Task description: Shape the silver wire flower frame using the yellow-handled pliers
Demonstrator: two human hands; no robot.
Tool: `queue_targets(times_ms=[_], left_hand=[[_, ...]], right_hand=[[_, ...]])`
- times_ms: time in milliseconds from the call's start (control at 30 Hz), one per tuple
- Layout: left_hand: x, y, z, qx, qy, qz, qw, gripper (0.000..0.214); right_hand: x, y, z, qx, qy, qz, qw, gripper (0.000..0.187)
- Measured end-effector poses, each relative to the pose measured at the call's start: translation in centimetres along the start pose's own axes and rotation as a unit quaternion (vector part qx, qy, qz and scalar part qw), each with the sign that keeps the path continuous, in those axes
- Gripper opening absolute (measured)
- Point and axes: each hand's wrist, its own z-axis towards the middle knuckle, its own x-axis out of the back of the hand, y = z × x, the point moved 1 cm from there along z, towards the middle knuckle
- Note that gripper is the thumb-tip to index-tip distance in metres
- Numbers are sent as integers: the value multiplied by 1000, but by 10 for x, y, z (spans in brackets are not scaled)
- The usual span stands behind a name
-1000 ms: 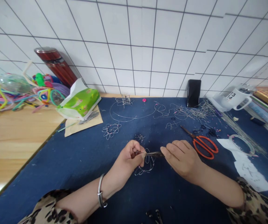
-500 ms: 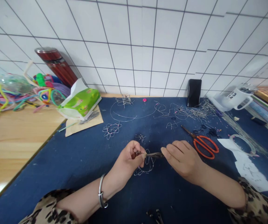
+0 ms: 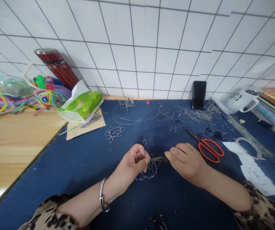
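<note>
Between finger and thumb, my left hand point(image 3: 134, 164) pinches a looped wire piece point(image 3: 153, 172) with small pink beads, its loops hanging below the fingers. My right hand point(image 3: 187, 164) is closed around dark pliers point(image 3: 160, 159), whose narrow jaws point left and meet the wire at my left fingertips. The pliers' handles are hidden in my palm. Just beyond my hands lies a small bundle of bent wire point(image 3: 143, 141). A flower-shaped wire ring with beads point(image 3: 114, 133) rests flat farther left.
Orange-handled scissors point(image 3: 210, 150) lie right of my right hand. Behind them are tangled wires point(image 3: 206, 111), a phone point(image 3: 199, 95) against the wall and a white mug point(image 3: 244, 99). A green tissue pack point(image 3: 82, 103) and red thermos point(image 3: 57, 68) stand back left. Dark-tipped objects point(image 3: 161, 221) lie at the front edge.
The beaded wire loops below my left hand have shifted slightly left. Both hands and the pliers hold almost the same position.
</note>
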Motion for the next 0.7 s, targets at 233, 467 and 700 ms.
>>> queue_targets(times_ms=[233, 467, 700], left_hand=[[0, 2, 0, 6, -9, 1, 1000, 12], [0, 4, 0, 3, 2, -28, 1000, 9], [3, 7, 2, 23, 7, -72, 997, 7]], right_hand=[[-2, 0, 0, -3, -12, 4, 1000, 22], [-16, 4, -2, -58, 15, 55, 997, 23], [-26, 14, -1, -144, -17, 94, 985, 16]])
